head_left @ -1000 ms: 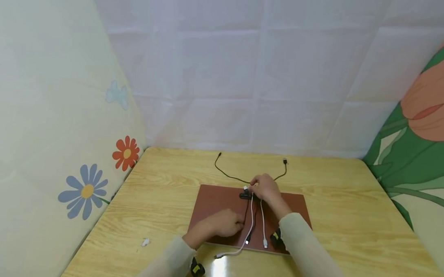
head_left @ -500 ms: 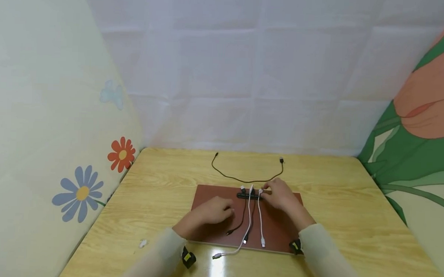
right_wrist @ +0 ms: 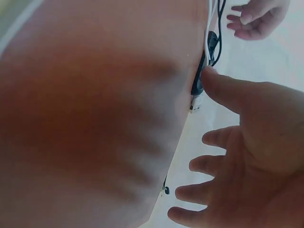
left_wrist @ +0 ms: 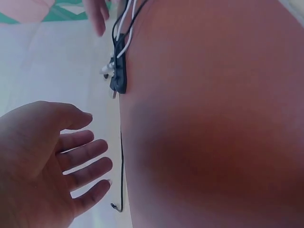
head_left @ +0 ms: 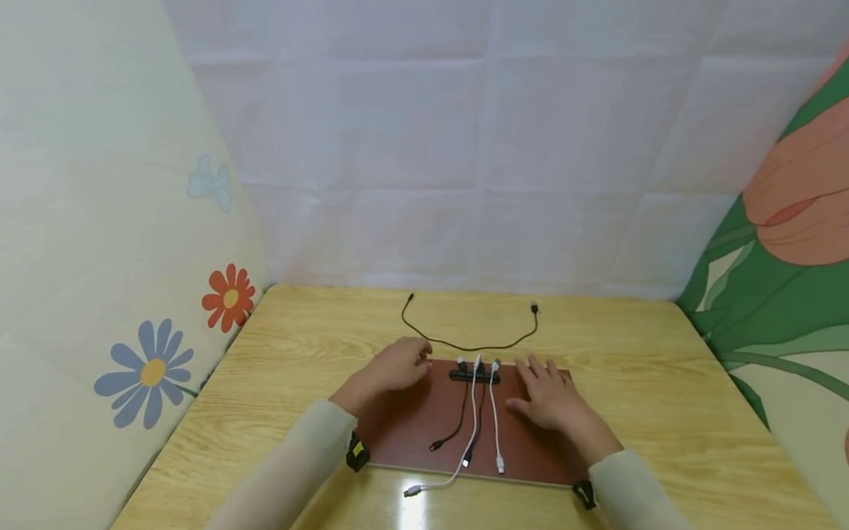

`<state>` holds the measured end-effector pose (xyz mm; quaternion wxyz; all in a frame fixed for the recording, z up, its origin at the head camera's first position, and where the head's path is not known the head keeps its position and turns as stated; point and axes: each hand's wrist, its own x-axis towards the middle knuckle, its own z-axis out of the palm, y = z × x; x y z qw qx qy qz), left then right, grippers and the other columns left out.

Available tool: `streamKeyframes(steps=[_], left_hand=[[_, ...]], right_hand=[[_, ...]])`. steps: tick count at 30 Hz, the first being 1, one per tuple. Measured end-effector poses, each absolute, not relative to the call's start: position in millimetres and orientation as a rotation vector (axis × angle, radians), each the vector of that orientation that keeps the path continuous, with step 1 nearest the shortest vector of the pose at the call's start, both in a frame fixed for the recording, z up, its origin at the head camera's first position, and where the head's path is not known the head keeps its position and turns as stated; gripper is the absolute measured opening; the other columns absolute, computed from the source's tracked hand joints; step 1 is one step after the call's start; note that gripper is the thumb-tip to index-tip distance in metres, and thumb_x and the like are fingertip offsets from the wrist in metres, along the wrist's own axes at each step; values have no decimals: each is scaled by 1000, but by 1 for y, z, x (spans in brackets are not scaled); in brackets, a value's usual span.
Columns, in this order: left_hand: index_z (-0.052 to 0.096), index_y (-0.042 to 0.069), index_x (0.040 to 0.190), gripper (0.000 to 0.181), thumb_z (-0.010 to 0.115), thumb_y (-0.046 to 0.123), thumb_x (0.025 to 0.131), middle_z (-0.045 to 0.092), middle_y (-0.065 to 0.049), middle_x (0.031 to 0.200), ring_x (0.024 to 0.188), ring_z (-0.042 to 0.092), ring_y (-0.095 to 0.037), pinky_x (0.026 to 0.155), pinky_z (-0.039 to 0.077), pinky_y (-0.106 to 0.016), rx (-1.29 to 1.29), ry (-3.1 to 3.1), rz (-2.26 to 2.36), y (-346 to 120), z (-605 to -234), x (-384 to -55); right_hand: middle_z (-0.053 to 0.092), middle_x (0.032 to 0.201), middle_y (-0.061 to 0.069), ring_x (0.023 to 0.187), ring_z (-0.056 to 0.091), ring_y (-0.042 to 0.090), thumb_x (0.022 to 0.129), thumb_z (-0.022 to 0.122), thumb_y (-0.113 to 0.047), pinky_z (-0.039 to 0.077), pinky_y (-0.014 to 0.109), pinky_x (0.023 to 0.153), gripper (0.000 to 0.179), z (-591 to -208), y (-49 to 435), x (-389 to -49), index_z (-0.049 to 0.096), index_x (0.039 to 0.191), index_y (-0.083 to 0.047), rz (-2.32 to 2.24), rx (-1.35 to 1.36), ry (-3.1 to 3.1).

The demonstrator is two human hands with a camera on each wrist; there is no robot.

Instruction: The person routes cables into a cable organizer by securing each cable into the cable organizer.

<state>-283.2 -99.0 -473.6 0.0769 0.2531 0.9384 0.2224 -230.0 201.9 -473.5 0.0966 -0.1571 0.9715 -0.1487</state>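
Note:
A black cable holder (head_left: 456, 374) sits along the far edge of a reddish-brown board (head_left: 530, 456). Several short cables run through it toward the front, among them a long white cable (head_left: 474, 423), a shorter white cable (head_left: 496, 430) and a black cable (head_left: 454, 434). Left of the holder hovers my left hand (head_left: 396, 365), fingers loosely bent and holding nothing. My right hand (head_left: 553, 400) is over the board on the other side, fingers spread, with nothing in its grasp. In the right wrist view a white plug (right_wrist: 195, 104) pokes out past the holder.
Behind the board, another black cable (head_left: 467, 348) lies in a wide curve on the wooden table (head_left: 310, 331), its ends pointing to the back. A white fabric wall (head_left: 401, 139) closes off the rear. Flower-printed sheets (head_left: 102, 246) stand at both sides.
My right hand has left the plugs at the holder and moved right, its fingers spreading. My left hand let go of the black cable and shifted back and left.

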Motion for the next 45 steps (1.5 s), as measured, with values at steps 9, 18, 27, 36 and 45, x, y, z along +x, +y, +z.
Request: streamKeyframes(steps=[9, 18, 27, 36, 45], left_hand=[[57, 4, 135, 35, 57, 18, 103, 62, -14, 131, 123, 57, -33, 99, 49, -50, 714, 2906, 542, -91, -475, -302], [59, 8, 136, 35, 53, 18, 103, 59, -12, 136, 127, 54, -33, 103, 46, -52, 669, 2929, 413, -80, -480, -321], [60, 10, 137, 35, 51, 19, 104, 59, -10, 137, 130, 51, -32, 106, 42, -54, 611, 2929, 385, -72, -491, -330], [60, 12, 137, 34, 51, 21, 106, 58, -9, 138, 129, 50, -30, 106, 42, -54, 608, 2959, 311, -67, -494, -334], [65, 14, 130, 28, 53, 21, 105, 59, -8, 132, 125, 51, -30, 103, 43, -55, 618, 2975, 302, -64, -497, -339]], right_hand=[[19, 162, 30, 145, 16, 59, 100, 58, -48, 17, 77, 109, 77, -479, 206, -218, 32, 157, -2, -378, -471, 2860], [17, 164, 28, 147, 11, 58, 100, 58, -51, 15, 78, 109, 81, -486, 209, -214, 29, 158, -3, -372, -428, 2842], [19, 163, 29, 146, 14, 59, 100, 57, -51, 18, 77, 108, 79, -488, 208, -208, 32, 157, -3, -373, -432, 2853], [19, 162, 31, 146, 13, 59, 100, 56, -51, 17, 74, 111, 78, -488, 210, -204, 33, 157, -2, -416, -462, 2852], [16, 164, 29, 148, 9, 57, 100, 54, -55, 14, 75, 112, 80, -496, 215, -206, 31, 158, -4, -428, -466, 2867]])
